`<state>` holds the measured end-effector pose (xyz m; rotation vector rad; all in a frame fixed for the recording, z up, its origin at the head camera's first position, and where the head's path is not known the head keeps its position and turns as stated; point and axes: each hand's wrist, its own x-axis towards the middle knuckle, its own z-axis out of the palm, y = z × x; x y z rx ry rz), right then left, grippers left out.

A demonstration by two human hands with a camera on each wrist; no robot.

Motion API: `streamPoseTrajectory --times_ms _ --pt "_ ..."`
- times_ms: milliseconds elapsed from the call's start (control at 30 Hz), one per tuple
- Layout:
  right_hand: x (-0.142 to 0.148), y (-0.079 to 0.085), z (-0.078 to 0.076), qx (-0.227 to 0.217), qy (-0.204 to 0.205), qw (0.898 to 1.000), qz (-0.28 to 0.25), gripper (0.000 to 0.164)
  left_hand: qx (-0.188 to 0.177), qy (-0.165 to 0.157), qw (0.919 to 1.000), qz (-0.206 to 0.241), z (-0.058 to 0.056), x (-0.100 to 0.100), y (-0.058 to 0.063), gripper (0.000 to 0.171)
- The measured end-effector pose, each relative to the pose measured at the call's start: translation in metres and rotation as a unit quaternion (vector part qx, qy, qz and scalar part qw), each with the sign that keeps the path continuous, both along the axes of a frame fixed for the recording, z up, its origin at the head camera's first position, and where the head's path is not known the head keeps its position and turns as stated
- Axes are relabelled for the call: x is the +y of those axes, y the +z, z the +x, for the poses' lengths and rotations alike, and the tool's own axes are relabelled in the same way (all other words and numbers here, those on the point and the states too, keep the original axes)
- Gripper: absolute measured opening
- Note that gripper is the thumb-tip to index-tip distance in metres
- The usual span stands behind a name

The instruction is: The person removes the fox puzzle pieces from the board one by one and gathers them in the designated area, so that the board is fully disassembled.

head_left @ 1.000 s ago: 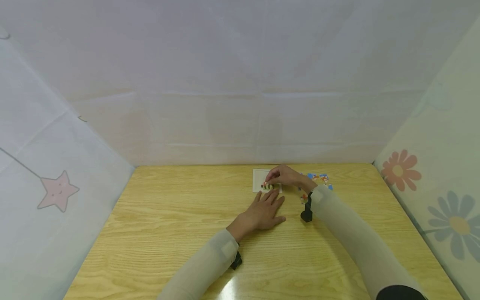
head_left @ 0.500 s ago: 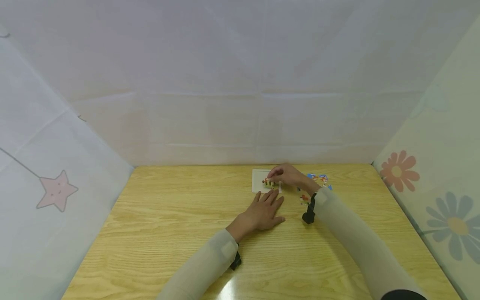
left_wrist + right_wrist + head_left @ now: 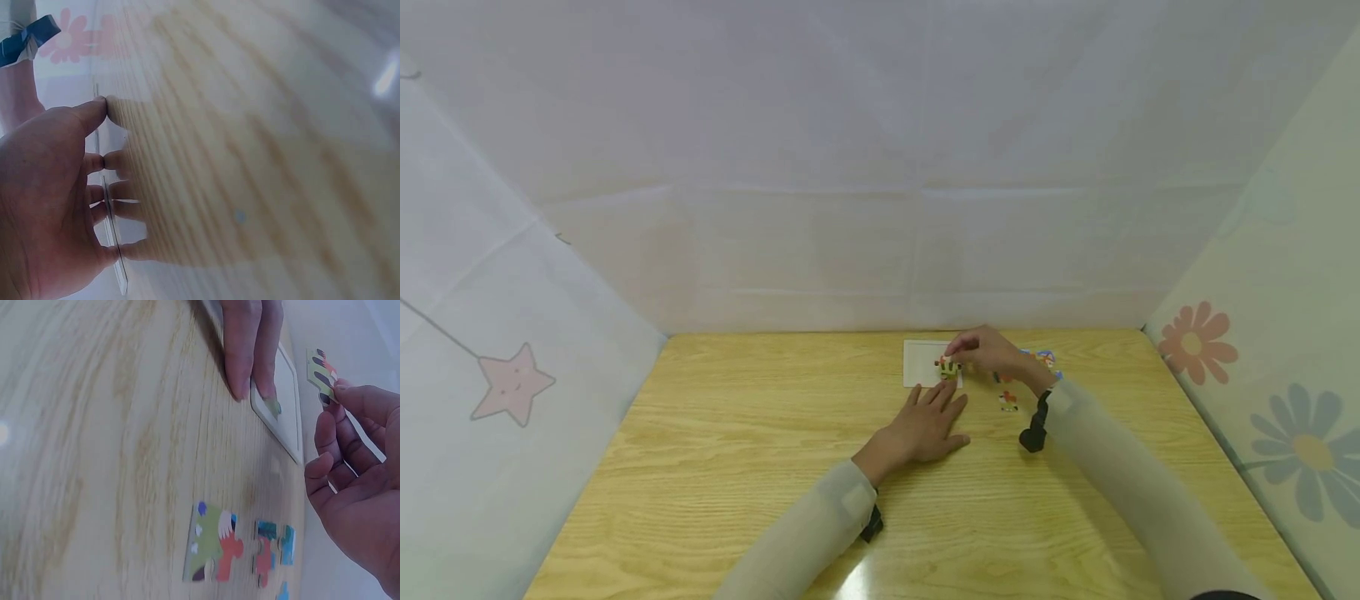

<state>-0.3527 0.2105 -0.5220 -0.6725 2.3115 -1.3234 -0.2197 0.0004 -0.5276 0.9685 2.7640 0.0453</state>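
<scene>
My right hand [image 3: 988, 352] pinches a jigsaw piece [image 3: 320, 376] between thumb and fingertips. The piece is green with dark stripes and a bit of red and white. It is held up off the surface, over the right part of a white puzzle tray [image 3: 919, 364]. My left hand [image 3: 921, 432] lies palm down with fingers straight and spread, its fingertips on the tray's near edge. Beside those fingertips, a green jigsaw piece [image 3: 274, 407] shows inside the tray, partly hidden by a finger.
Right of the tray, several loose jigsaw pieces lie on the wooden table [image 3: 737, 433]. The nearest is a green and red piece [image 3: 212, 540]; farther back is a red and blue piece [image 3: 265, 550]. White cloth [image 3: 805, 250] closes off the table's back edge.
My right hand has moved a little to the right, carrying the pinched jigsaw piece from the middle of the tray toward its right side. My left hand has stayed in place.
</scene>
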Motion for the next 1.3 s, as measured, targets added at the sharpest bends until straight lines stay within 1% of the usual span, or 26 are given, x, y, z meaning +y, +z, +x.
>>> streamPoseTrajectory --times_ms 300,533,633,800,867,1067,1300 --pt "0.015 0.008 0.01 0.016 0.015 1.0 -0.001 0.029 0.003 0.0 1.0 0.002 0.0 -0.002 -0.003 0.077" --pt "0.028 0.005 0.017 0.026 0.015 0.999 0.012 0.027 0.0 0.003 1.0 0.004 0.002 -0.002 -0.005 0.076" --pt "0.036 0.004 0.018 0.03 0.016 0.999 0.012 0.027 0.001 0.003 1.0 0.003 0.001 -0.001 -0.006 0.076" --pt "0.05 0.007 0.022 0.027 0.015 0.999 0.017 0.028 0.005 0.003 1.0 0.0 -0.002 0.001 -0.006 0.076" --pt "0.055 0.008 0.024 0.023 0.015 0.999 0.019 0.028 0.006 0.003 1.0 0.0 -0.001 0.001 -0.005 0.076" --pt "0.069 0.008 0.031 0.013 0.024 0.999 0.018 0.025 -0.004 0.004 1.0 -0.005 -0.003 0.002 -0.004 0.076" --pt "0.085 0.005 0.039 0.013 0.023 0.999 0.023 0.025 -0.014 0.006 0.9999 -0.006 -0.005 0.003 -0.011 0.078"
